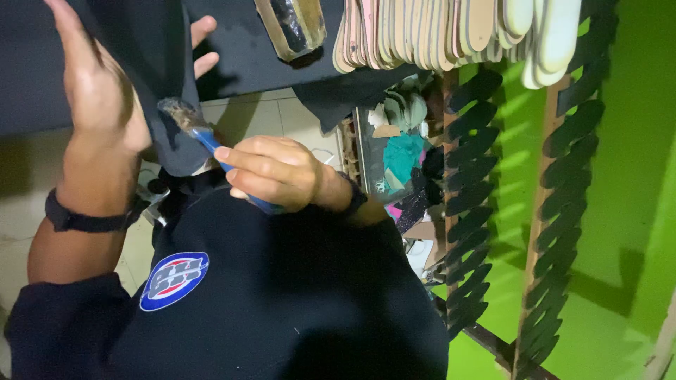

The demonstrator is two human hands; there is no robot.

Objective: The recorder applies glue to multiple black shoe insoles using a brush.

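A round patch (173,280) sits on the chest of the dark shirt, blue-rimmed with white and red inside. I see no packages, signs or screens around it.

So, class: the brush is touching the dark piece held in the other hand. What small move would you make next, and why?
Probably draw the brush along the dark piece. The right hand grips its blue handle with the bristles on the piece's lower part, while the left hand holds the piece up flat, so a short stroke would likely spread whatever is on the bristles.
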